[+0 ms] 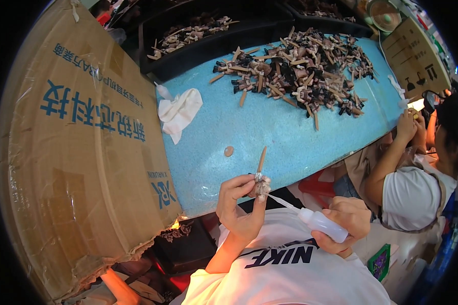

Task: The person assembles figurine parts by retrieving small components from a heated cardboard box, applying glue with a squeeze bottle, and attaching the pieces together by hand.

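Observation:
Between the thumb and fingers of my left hand [240, 206] is a small figurine [262, 184], mostly pale, with a tan pointed piece standing up from it. My right hand [347, 222] is wrapped round a translucent white squeeze bottle [323, 223]. The bottle's thin nozzle points left, its tip at or very near the figurine's lower end; whether they touch I cannot tell. Farther off on the blue tabletop [198, 168] is a heap of similar figurines [305, 71] in brown, black and pale tones, many with tan pointed pieces.
A crumpled white cloth [180, 112] and a small tan disc [229, 151] lie on the table. A tall cardboard box [86, 152] borders the left side. Black trays [229, 38] with more figurines stand at the back. At right, a co-worker [412, 188] sits by another cardboard box [414, 56].

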